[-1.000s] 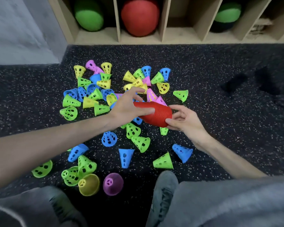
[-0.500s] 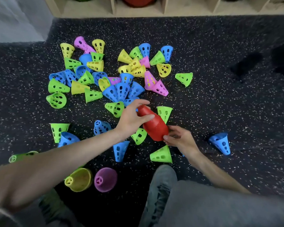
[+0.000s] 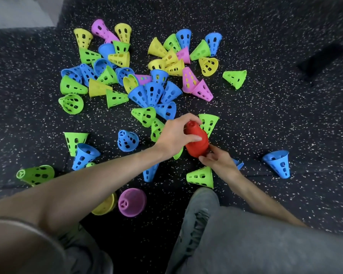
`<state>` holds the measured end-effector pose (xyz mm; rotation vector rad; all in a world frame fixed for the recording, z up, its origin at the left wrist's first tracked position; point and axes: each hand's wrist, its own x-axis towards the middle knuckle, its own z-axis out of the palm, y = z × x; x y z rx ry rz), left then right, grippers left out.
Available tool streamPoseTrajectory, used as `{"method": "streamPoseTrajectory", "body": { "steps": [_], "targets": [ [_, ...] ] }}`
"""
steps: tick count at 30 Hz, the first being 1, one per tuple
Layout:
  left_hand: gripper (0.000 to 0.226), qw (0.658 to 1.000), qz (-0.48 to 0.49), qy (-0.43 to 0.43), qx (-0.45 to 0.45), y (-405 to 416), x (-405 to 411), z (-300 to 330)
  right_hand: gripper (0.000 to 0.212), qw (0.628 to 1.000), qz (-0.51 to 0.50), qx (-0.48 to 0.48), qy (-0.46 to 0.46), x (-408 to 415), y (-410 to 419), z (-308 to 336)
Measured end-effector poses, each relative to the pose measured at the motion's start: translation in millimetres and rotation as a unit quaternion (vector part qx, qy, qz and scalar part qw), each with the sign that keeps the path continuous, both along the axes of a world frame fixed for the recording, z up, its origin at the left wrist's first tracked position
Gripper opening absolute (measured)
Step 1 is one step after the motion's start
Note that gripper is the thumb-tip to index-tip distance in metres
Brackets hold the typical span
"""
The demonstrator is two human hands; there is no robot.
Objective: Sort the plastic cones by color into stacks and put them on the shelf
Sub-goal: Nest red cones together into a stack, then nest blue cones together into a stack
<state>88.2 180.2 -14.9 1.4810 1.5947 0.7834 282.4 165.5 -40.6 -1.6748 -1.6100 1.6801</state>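
Since a second ago I am seeing the red stack of cones (image 3: 196,142) tipping from lying sideways to standing nearly upright, and the view is dropping so the shelf is slipping out of the top of the picture. The left hand (image 3: 175,138) is gripping the narrow upper end of the stack, thumb curled over the tip and fingers wrapping the side facing me. The right hand (image 3: 219,162) is holding the wide lower end, its fingers curling round the rim close to the speckled black floor (image 3: 285,115). The stack is sitting between both hands, just in front of a green cone (image 3: 208,123) and near another green cone (image 3: 201,177) lying beside my grey shoe (image 3: 201,210). Beyond the hands I am looking at the loose heap of cones: a cluster of blue cones (image 3: 154,95) in the middle, yellow cones (image 3: 170,60) farther back, pink cones (image 3: 196,86) to their right. A single blue cone (image 3: 278,164) is lying well apart on the right. A purple cone (image 3: 132,202) is standing mouth down near my left forearm, touching a yellow cone (image 3: 105,205) half hidden under that arm.
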Motion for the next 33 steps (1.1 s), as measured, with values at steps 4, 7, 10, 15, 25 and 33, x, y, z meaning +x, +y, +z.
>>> {"method": "streamPoseTrajectory", "body": {
  "steps": [4, 7, 10, 15, 25, 33],
  "targets": [
    [0.039, 0.999, -0.046, 0.016, 0.000, -3.2, 5.1, -0.1, 0.030, 0.999, -0.008, -0.023, 0.036, 4.6, -5.3, 5.4],
    [0.039, 0.997, -0.064, 0.039, 0.000, -4.7, 10.0, 3.8, 0.035, 0.999, -0.016, -0.015, 0.047, 8.6, -9.7, 7.8],
    [0.038, 0.993, -0.104, 0.053, -0.010, -7.3, 13.5, 8.6, 0.038, 0.999, -0.018, 0.001, 0.042, 9.5, -15.0, 11.1],
    [0.063, 0.984, -0.155, 0.076, -0.037, -14.0, 7.5, 16.4, 0.051, 0.999, -0.006, 0.034, 0.035, 11.8, -25.7, 22.3],
    [0.037, 0.992, -0.073, 0.103, 0.025, -68.6, -86.6, 50.4, 0.035, 0.988, -0.042, 0.148, 0.027, 7.6, -44.7, 37.1],
    [0.026, 0.994, -0.032, 0.101, -0.027, -145.2, -146.3, 39.6, 0.029, 0.989, 0.041, 0.127, 0.070, -22.9, -52.7, 36.0]
  ]
}}
